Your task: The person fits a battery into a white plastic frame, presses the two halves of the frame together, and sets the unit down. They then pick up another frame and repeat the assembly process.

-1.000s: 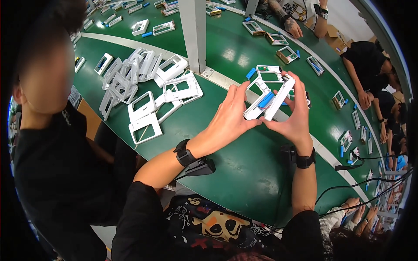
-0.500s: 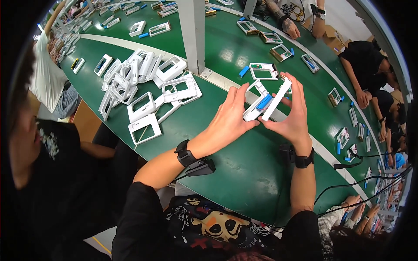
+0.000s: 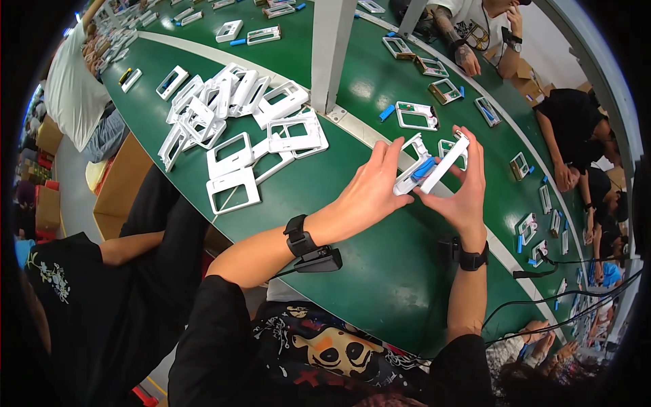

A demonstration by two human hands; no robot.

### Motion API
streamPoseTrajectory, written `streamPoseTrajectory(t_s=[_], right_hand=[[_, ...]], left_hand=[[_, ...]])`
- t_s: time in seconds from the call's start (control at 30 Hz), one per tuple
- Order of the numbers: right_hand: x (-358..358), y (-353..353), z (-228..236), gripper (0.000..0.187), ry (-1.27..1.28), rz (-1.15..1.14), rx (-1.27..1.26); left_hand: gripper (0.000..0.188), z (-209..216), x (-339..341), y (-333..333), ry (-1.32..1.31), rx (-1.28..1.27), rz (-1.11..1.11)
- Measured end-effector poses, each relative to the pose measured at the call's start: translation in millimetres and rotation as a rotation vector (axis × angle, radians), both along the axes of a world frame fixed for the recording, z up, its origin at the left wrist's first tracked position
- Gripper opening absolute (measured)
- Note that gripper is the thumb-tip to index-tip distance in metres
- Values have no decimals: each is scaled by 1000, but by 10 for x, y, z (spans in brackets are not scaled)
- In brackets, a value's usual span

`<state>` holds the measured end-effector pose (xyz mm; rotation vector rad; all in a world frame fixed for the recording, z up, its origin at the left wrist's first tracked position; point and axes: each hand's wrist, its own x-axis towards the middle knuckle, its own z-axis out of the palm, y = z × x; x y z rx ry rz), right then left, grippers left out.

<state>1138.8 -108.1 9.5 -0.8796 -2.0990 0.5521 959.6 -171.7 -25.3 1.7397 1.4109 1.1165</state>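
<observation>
Above the green table, my left hand [image 3: 371, 182] grips a white plastic housing half [image 3: 405, 186] by its outer edge, thumb at the bottom. A blue cylinder, apparently a battery [image 3: 424, 168], lies inside the housing. My right hand [image 3: 468, 197] pinches a second white frame-shaped half [image 3: 447, 163], tilted edge-on and close beside the first. The two halves lean toward each other at their lower ends, with a gap above. Whether they touch at the bottom I cannot tell. Part of the right-hand frame's opening shows behind its rim.
Many loose white frames [image 3: 234, 191] are heaped to the left. A grey metal post [image 3: 330, 64] rises beyond my hands, beside a pale strip. Another white frame with a circuit board [image 3: 417, 117] lies past the strip near a blue cylinder [image 3: 387, 112]. Black cables [image 3: 536, 298] run at right.
The view has shifted, so the table contents appear farther right. Both hands keep their grips, and the two halves look slightly closer together. The person at left has leaned away.
</observation>
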Motion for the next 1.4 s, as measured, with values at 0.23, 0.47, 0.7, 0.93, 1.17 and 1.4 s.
streamPoseTrajectory(t_s=[0.23,0.47,0.7,0.93,1.17,1.4], right_hand=[[-32,-1,4,109,-18,-25,-94],[-27,-20,26,107,-38,-1,-38],[-49,-47,9,108,-32,7,-62],[-19,-28,-1,113,33,38,-78],[30,-9,38,114,83,54,-86],[7,-15,71,113,122,74,-163]], left_hand=[[92,-39,16,1,11,31,46],[90,18,10,-1,16,-7,-2],[90,23,2,-17,2,-13,-2],[94,33,9,-27,-73,21,56],[101,61,-5,-1,-176,-45,51],[99,74,9,-9,-228,15,-10]])
